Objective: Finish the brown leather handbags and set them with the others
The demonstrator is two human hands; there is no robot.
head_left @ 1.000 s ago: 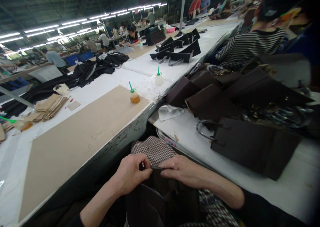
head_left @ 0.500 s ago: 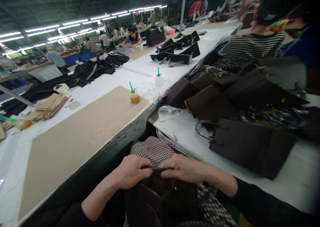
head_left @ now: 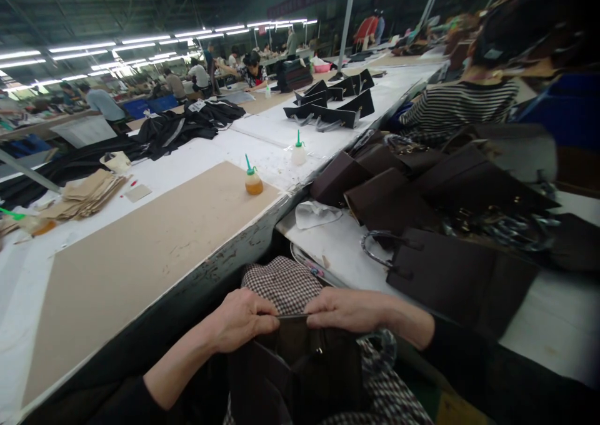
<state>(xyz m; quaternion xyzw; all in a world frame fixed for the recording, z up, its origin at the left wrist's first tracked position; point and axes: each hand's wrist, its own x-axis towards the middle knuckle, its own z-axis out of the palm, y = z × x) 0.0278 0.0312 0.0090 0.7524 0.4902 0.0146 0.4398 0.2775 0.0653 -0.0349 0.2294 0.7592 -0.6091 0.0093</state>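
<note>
Left hand (head_left: 241, 320) and right hand (head_left: 347, 309) both pinch top edge of dark brown bag (head_left: 300, 369) on lap, near edge. Glue bottle (head_left: 253, 181) far left on table (head_left: 140, 250).

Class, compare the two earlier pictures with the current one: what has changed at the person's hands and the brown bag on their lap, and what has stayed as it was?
The left hand and right hand have drawn slightly closer along the top edge of the brown bag, which now sits a little lower in view. Nothing was picked up or let go: both hands still pinch that edge. The glue bottle and the stacked bags on the bench are unchanged.
</note>
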